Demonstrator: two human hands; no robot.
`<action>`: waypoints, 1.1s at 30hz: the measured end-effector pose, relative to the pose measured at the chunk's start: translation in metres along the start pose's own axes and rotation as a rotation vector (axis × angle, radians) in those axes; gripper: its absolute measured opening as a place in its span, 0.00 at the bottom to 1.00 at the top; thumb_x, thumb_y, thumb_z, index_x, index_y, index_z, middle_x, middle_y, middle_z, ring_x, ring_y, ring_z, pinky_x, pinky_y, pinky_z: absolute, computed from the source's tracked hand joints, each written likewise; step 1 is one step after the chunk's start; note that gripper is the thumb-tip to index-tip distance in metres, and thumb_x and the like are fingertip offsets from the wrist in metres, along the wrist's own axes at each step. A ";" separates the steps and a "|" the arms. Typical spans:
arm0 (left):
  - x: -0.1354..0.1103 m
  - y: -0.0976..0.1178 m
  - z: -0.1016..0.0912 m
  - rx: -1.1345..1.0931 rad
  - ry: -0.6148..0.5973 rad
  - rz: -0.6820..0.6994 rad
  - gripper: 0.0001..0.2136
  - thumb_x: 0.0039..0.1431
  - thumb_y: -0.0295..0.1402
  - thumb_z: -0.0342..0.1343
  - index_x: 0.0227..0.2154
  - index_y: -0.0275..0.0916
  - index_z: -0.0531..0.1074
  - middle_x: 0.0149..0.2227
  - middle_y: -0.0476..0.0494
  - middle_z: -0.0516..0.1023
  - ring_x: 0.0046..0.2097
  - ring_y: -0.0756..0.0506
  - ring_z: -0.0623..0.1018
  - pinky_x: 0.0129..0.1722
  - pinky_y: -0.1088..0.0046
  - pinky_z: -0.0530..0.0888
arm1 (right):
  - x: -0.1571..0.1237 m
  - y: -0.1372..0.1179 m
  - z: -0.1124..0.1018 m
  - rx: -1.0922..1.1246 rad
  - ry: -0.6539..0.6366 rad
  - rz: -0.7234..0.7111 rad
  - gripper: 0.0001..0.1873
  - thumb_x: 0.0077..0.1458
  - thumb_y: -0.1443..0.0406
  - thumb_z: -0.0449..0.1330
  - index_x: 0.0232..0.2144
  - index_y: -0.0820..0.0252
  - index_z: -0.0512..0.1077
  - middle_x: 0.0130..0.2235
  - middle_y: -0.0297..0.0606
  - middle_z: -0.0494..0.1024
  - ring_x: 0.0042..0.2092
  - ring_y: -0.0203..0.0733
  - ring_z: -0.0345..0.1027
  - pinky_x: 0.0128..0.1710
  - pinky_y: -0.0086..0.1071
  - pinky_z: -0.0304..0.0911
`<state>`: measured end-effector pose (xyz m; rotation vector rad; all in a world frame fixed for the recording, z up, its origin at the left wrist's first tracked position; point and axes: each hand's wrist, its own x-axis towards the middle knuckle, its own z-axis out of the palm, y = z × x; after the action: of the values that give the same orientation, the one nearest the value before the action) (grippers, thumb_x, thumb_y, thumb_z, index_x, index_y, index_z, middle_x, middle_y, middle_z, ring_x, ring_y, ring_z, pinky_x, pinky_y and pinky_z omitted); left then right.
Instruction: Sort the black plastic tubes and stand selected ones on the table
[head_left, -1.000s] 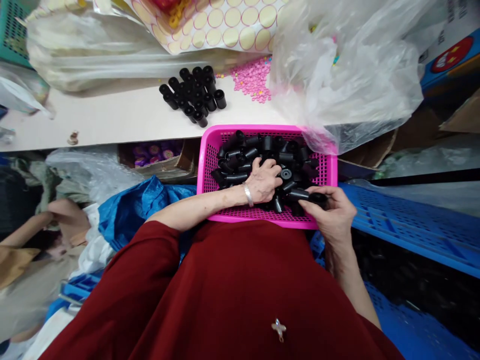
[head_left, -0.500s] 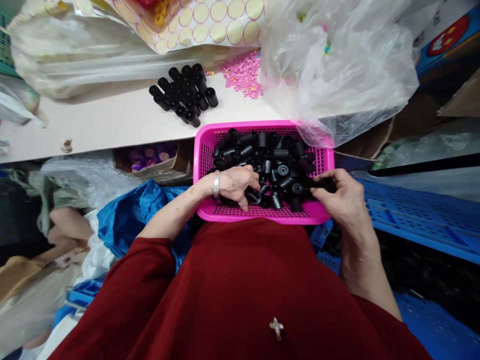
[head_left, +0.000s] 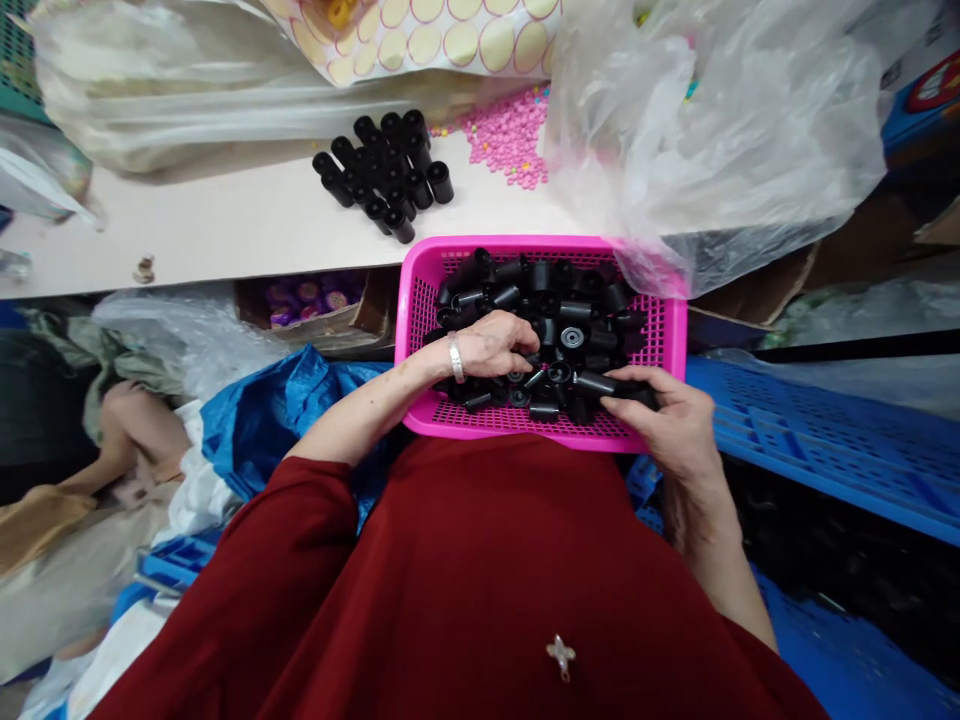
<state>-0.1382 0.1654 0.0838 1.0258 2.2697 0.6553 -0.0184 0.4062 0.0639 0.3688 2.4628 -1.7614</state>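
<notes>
A pink plastic basket (head_left: 679, 345) is filled with loose black plastic cylinders (head_left: 544, 411), hollow and lying at all angles. My left hand (head_left: 499, 345), with a bracelet at the wrist, reaches into the middle of the pile. Its fingers are bent together over the cylinders, and what they grip is hidden. At the basket's right side, my right hand (head_left: 671, 405) is closed around black cylinders, with one (head_left: 594, 384) poking out leftward between thumb and fingers. Behind the basket, a cluster of similar black cylinders (head_left: 399, 224) stands upright on the white table (head_left: 225, 225).
Small pink beads (head_left: 510, 140) lie spread behind the basket. A clear plastic bag (head_left: 720, 150) overlaps the basket's back right corner. Blue crates (head_left: 825, 420) stand at right. Left below are a blue bag (head_left: 255, 415), a carton of purple items (head_left: 307, 300) and another person's arm (head_left: 146, 425).
My left hand has shifted right within the pile, its fingers drawn closer together. Between my right hand's fingertips, a cylinder now shows more plainly. The whole view has shifted slightly.
</notes>
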 end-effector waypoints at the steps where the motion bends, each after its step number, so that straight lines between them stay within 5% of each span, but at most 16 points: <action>1: -0.002 0.000 0.000 -0.013 -0.005 -0.008 0.07 0.54 0.32 0.58 0.33 0.35 0.78 0.33 0.47 0.77 0.37 0.48 0.75 0.38 0.73 0.69 | -0.003 0.005 -0.005 0.007 0.066 0.017 0.14 0.40 0.60 0.68 0.33 0.56 0.78 0.30 0.32 0.77 0.30 0.37 0.67 0.30 0.31 0.63; 5: 0.001 0.004 0.000 -0.033 -0.008 -0.002 0.06 0.54 0.31 0.57 0.31 0.34 0.77 0.32 0.47 0.77 0.37 0.48 0.75 0.39 0.72 0.69 | -0.016 0.013 -0.021 -0.057 0.107 0.053 0.14 0.38 0.61 0.69 0.32 0.55 0.78 0.29 0.31 0.76 0.30 0.37 0.66 0.30 0.31 0.62; 12: 0.040 0.031 0.009 0.188 -0.019 0.141 0.09 0.52 0.26 0.51 0.30 0.37 0.77 0.34 0.44 0.78 0.39 0.44 0.75 0.39 0.68 0.69 | -0.028 -0.002 -0.016 -0.107 -0.238 0.040 0.12 0.46 0.59 0.66 0.35 0.55 0.77 0.31 0.33 0.76 0.29 0.39 0.68 0.25 0.31 0.63; 16: 0.062 0.043 0.027 0.285 -0.097 0.201 0.10 0.52 0.23 0.51 0.33 0.36 0.76 0.36 0.41 0.77 0.41 0.43 0.73 0.38 0.67 0.68 | -0.024 0.002 -0.017 -0.115 0.017 -0.014 0.16 0.45 0.56 0.69 0.36 0.54 0.76 0.37 0.36 0.79 0.38 0.45 0.72 0.37 0.39 0.70; 20: 0.074 0.047 0.043 0.368 -0.034 0.181 0.09 0.54 0.27 0.52 0.35 0.35 0.76 0.43 0.36 0.74 0.47 0.39 0.69 0.39 0.64 0.66 | -0.021 0.012 -0.028 0.027 0.250 0.052 0.18 0.44 0.54 0.70 0.37 0.54 0.76 0.35 0.36 0.78 0.30 0.40 0.69 0.30 0.37 0.68; 24: 0.086 0.051 0.046 0.381 -0.043 0.244 0.12 0.53 0.25 0.50 0.37 0.38 0.77 0.45 0.38 0.74 0.49 0.38 0.67 0.42 0.61 0.64 | -0.020 0.018 -0.039 0.191 0.291 0.139 0.16 0.44 0.55 0.70 0.35 0.55 0.76 0.34 0.37 0.79 0.26 0.36 0.66 0.27 0.33 0.66; 29: 0.096 0.050 0.046 0.377 -0.282 0.419 0.23 0.46 0.21 0.53 0.44 0.49 0.76 0.49 0.47 0.78 0.61 0.35 0.62 0.56 0.45 0.59 | -0.019 0.020 -0.038 0.206 0.302 0.181 0.19 0.39 0.55 0.72 0.33 0.57 0.76 0.29 0.33 0.77 0.24 0.33 0.63 0.26 0.31 0.63; 33: 0.083 0.034 0.036 0.356 -0.374 0.371 0.17 0.44 0.21 0.53 0.35 0.45 0.79 0.46 0.46 0.80 0.65 0.36 0.61 0.63 0.41 0.50 | -0.021 0.026 -0.037 0.177 0.301 0.160 0.20 0.38 0.53 0.72 0.32 0.57 0.77 0.30 0.32 0.77 0.26 0.34 0.64 0.27 0.31 0.63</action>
<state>-0.1427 0.2576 0.0549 1.6158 1.9161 0.1707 0.0111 0.4463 0.0566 0.8807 2.3816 -1.9853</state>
